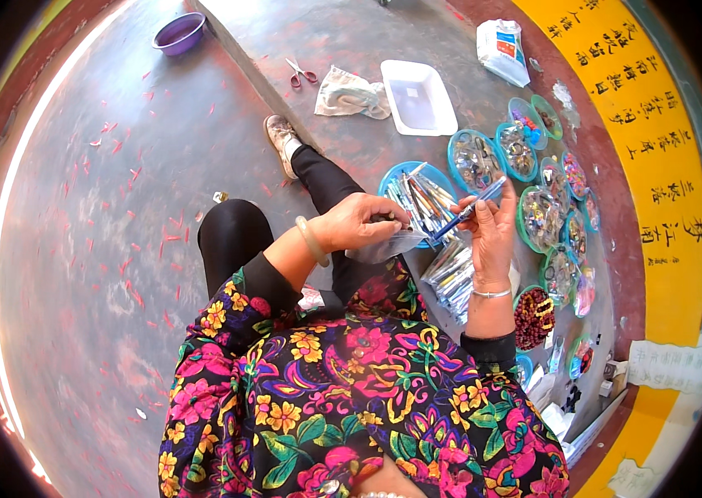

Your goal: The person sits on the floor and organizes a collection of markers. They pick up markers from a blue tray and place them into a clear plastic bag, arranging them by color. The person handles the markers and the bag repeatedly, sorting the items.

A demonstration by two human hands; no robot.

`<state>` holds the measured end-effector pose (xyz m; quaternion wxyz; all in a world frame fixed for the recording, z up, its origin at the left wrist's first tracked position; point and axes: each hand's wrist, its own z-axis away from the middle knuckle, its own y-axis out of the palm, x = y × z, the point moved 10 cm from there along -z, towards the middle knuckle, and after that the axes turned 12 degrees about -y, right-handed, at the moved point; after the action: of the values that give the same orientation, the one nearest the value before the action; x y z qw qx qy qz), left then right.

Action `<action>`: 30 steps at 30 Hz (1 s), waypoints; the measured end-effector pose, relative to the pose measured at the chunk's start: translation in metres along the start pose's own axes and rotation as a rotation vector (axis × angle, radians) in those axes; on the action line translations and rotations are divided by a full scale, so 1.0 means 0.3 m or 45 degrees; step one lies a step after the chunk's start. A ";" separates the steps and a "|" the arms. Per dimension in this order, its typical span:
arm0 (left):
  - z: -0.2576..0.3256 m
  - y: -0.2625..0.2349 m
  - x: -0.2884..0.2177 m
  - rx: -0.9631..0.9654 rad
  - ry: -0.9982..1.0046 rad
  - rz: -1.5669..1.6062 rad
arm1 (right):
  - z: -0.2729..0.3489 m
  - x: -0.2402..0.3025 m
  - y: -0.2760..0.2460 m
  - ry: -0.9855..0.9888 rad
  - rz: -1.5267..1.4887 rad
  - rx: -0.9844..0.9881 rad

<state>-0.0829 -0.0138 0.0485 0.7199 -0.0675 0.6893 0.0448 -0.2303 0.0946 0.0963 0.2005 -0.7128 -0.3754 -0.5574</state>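
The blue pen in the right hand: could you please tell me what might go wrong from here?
The blue pen might slip from the right hand and get lost among the pens nearby. The clear plastic bag in the left hand looks thin, so it could tear.

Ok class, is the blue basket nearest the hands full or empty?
Full where visible: pens lie heaped across the blue basket, hiding its bottom.

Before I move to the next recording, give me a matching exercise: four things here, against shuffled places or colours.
1. Pen
2. Clear plastic bag
3. Scissors
4. Basin

A. Purple, on the floor
B. Held in the right hand
C. Lying near the crumpled cloth
D. Held in the left hand

Pairs: 1-B, 2-D, 3-C, 4-A.
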 end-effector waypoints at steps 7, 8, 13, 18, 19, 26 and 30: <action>-0.002 0.003 0.007 0.021 0.045 -0.036 | 0.001 0.191 0.077 -0.334 0.055 -0.087; -0.002 0.005 0.000 0.024 0.060 -0.053 | 0.004 0.205 0.084 -0.371 0.060 -0.103; 0.006 0.007 -0.022 0.045 -0.014 -0.111 | 0.022 0.190 0.136 -0.395 0.058 0.016; 0.010 0.010 -0.025 0.045 -0.035 -0.108 | 0.038 0.169 0.183 -0.406 0.126 0.158; 0.009 0.010 -0.023 0.045 -0.031 -0.108 | 0.042 0.169 0.200 -0.405 0.136 0.192; 0.006 0.008 -0.010 0.055 -0.084 -0.124 | 0.074 0.104 0.258 -0.308 0.207 0.300; 0.011 -0.002 -0.018 0.005 -0.046 -0.055 | 0.087 0.033 0.231 -0.214 0.494 0.284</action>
<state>-0.0797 -0.0136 0.0540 0.7331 -0.0799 0.6748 0.0291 -0.1600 0.0718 0.1071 0.3495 -0.7889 -0.3060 -0.4024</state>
